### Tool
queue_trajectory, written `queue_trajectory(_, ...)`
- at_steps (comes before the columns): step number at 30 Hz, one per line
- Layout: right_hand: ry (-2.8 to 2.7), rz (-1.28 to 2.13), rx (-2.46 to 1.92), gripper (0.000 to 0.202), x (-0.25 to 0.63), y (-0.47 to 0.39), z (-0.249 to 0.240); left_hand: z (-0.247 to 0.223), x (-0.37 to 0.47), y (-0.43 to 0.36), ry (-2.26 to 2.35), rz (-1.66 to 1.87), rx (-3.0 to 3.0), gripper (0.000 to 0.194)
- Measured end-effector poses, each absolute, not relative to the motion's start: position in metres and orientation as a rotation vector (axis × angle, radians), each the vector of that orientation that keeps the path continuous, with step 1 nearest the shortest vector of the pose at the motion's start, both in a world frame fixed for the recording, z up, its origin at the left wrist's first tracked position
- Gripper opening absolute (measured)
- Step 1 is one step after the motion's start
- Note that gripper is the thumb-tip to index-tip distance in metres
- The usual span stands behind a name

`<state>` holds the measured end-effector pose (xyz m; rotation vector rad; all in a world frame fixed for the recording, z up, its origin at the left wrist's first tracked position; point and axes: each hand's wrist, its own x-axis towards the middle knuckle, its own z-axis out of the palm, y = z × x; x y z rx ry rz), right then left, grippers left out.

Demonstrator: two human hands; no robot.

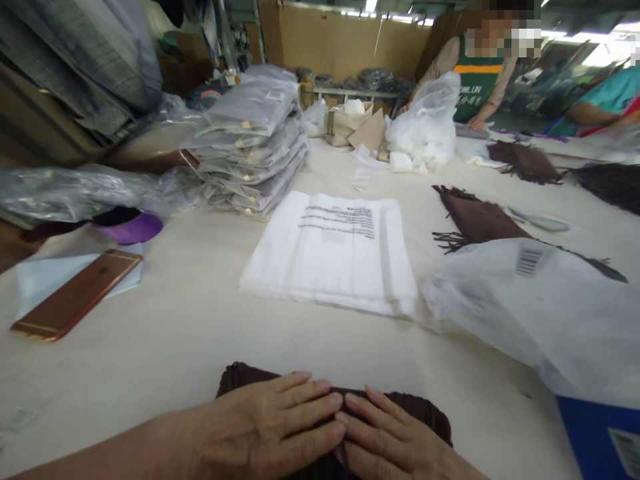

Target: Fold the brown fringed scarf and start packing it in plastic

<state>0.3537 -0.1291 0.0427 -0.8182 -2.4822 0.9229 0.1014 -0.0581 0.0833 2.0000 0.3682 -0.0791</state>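
Note:
A folded dark brown cloth (240, 378), likely a scarf like the fringed ones across the table, lies at the near edge of the white table. My left hand (270, 423) rests flat on it with the fingers stretched out. From the other side my right hand (387, 437) lies flat on the same cloth, and the fingertips of both hands meet near its middle. Much of the cloth is hidden under my hands and by the bottom of the view. Beyond it sits a stack of white printed plastic bags (330, 260).
Bagged grey garments (255, 133) are piled at back left. A phone (77, 293) lies left, near a purple item (131, 228). On the right are a clear plastic bag (525, 313), a blue item (595, 433) and brown fringed scarves (480, 217). A co-worker (475, 80) stands across the table.

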Motion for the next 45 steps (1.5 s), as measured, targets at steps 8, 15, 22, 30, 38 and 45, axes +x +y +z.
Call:
queue_trajectory(8,-2.864,0.284,-0.775,0.037,0.337,-0.172,0.050,0.083,0.093,-0.115,0.181,-0.123,2.676,0.063)
queue_trajectory(15,-2.591,-0.378,-0.845,0.036,0.345,-0.231,0.036,0.070,0.030,-0.167,0.774,0.414,2.881,0.066)
queue_trajectory(22,-2.424,-0.653,-0.856,0.023,0.319,-0.251,0.001,0.022,-0.029,-0.224,1.505,0.482,2.478,0.075)
queue_trajectory(30,-2.311,-0.541,-0.909,0.020,0.290,-0.240,-0.019,0.018,-0.002,-0.245,1.766,0.428,1.927,0.057)
queue_trajectory(38,-2.193,-0.379,-1.061,0.021,0.272,-0.228,-0.035,0.020,-0.011,-0.202,1.800,0.653,1.907,0.047)
queue_trajectory(45,-2.117,-0.366,-1.062,0.023,0.270,-0.229,-0.038,0.018,-0.006,-0.177,1.496,0.911,2.620,0.027)
